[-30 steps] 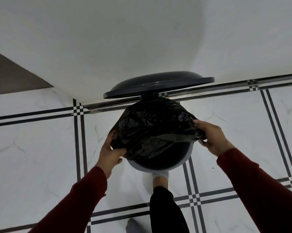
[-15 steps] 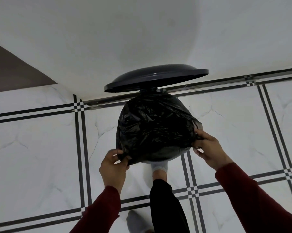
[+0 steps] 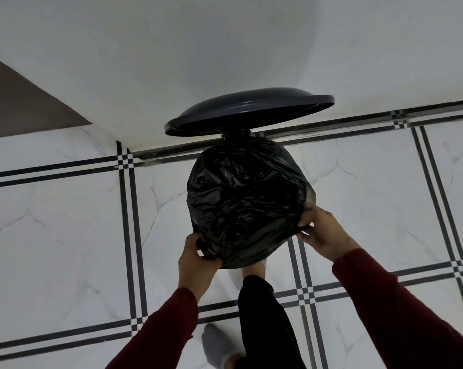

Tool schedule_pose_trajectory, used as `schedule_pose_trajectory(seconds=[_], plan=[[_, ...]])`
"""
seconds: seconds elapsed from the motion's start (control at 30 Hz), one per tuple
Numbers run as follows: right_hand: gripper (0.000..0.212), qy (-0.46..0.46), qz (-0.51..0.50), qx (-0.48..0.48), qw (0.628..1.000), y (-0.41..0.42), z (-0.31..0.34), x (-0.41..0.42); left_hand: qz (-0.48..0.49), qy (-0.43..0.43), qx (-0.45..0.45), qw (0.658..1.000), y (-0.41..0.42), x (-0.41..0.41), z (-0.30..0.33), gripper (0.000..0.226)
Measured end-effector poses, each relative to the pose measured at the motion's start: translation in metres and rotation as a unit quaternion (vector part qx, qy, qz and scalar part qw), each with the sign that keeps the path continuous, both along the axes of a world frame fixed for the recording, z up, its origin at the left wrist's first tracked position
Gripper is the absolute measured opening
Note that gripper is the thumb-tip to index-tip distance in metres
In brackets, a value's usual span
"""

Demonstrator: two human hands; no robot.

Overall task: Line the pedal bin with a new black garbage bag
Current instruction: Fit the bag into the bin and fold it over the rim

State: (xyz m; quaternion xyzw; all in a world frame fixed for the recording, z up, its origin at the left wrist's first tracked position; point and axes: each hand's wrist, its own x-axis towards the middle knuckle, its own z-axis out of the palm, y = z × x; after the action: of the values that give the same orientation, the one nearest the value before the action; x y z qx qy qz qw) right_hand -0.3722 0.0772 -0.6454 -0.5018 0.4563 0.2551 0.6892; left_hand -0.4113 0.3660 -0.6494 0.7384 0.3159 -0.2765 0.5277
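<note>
Black garbage bag point(image 3: 247, 206), now stretched over the pedal bin's whole mouth where the near rim was bare a second ago, is being gripped by left hand point(image 3: 198, 258) and right hand point(image 3: 321, 230) under the raised lid point(image 3: 247, 110), nearing a finished lining.

1. A home interior, seemingly a corner of a kitchen or bathroom.
2. The floor point(image 3: 65, 235) is glossy white marble-look tile with black double-line borders.
3. A plain white wall point(image 3: 225, 49) meets it.
4. A household pedal bin's raised lid point(image 3: 249, 110) and socked feet point(image 3: 214, 344) suggest domestic use.
</note>
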Motion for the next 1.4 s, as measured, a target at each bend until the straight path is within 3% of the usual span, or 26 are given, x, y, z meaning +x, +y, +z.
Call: schedule_pose_trajectory(seconds=[0.13,0.23,0.33,0.47,0.53,0.6,0.67,0.73,0.8,0.9,1.0,1.07,1.27,1.4], plan=[[0.057,0.004,-0.030,-0.037,0.999,-0.002,-0.011,-0.005,0.044,0.018,0.037,0.998,-0.001,0.006,-0.010,0.041],[0.038,0.002,0.014,-0.123,0.992,-0.001,-0.011,-0.001,0.064,0.017,0.053,0.996,0.001,0.013,-0.010,0.029],[0.021,0.056,-0.080,-0.071,0.993,0.000,-0.005,0.011,0.085,0.048,0.056,0.994,0.002,0.028,-0.004,0.025],[0.009,0.068,-0.110,-0.014,0.991,-0.006,0.011,0.023,0.190,0.107,-0.081,0.973,0.008,0.053,0.001,0.018],[0.012,0.088,-0.083,-0.123,0.985,-0.002,0.022,0.023,0.256,0.105,-0.158,0.948,0.008,0.059,0.008,0.014],[0.010,0.061,-0.042,-0.356,0.932,0.011,0.034,0.020,0.283,0.081,-0.171,0.940,0.005,0.063,0.015,0.018],[0.015,-0.088,0.016,-0.526,0.846,0.038,0.056,0.017,0.307,0.061,-0.140,0.939,0.000,0.064,0.016,0.032],[0.021,-0.273,0.084,-0.523,0.803,0.071,0.064,0.020,0.306,0.045,-0.121,0.943,-0.003,0.063,0.014,0.040],[0.023,-0.325,0.242,-0.474,0.782,0.096,0.048,0.032,0.295,0.042,-0.122,0.947,-0.005,0.061,0.013,0.039],[0.032,-0.176,0.480,-0.405,0.758,0.110,-0.009,0.069,0.285,0.033,-0.107,0.952,-0.008,0.062,0.010,0.024],[0.036,-0.027,0.615,-0.332,0.714,0.112,-0.057,0.102,0.296,0.013,-0.092,0.951,-0.008,0.064,0.001,0.025],[0.037,-0.011,0.648,-0.322,0.690,0.112,-0.073,0.115,0.298,0.009,-0.087,0.951,-0.008,0.065,-0.004,0.025],[0.043,-0.003,0.644,-0.340,0.686,0.119,-0.092,0.117,0.303,0.009,-0.083,0.949,-0.010,0.066,-0.008,0.031],[0.041,0.022,0.702,-0.386,0.598,0.130,-0.101,0.113,0.296,0.009,-0.070,0.953,-0.008,0.068,-0.013,0.029]])
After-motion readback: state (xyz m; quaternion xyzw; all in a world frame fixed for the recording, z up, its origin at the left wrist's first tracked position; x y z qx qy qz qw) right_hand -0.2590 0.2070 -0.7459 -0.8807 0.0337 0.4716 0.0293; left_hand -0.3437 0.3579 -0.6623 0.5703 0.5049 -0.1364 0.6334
